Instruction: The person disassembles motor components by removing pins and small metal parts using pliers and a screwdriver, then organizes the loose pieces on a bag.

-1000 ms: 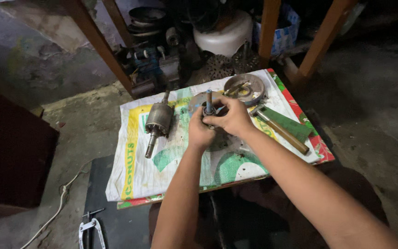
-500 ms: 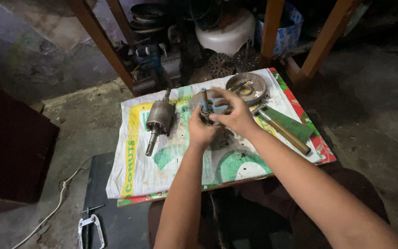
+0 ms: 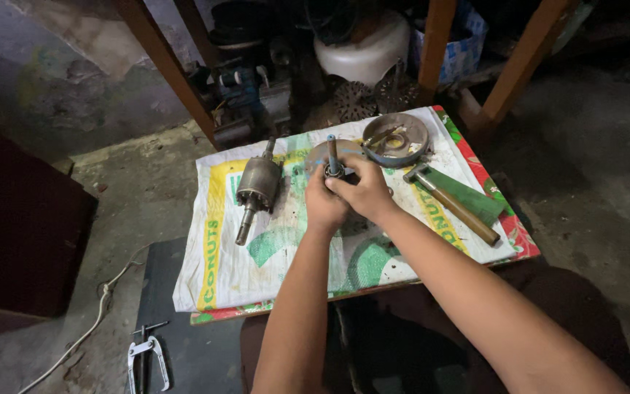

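Gripping upright shaft [image 3: 332,154], fingers [image 3: 350,184] curled tight

A dim workshop corner with a rough grey concrete floor [image 3: 585,175]. Orange wooden legs [image 3: 165,66] rise at the back, with a white bowl [image 3: 362,51] and dark clutter beneath them. A dark panel [image 3: 16,233] stands on the left; a white cable [image 3: 96,321] trails across the floor.

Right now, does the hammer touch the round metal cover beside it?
Apart. The head view shows a strip of printed sack between the hammer head and the cover rim.
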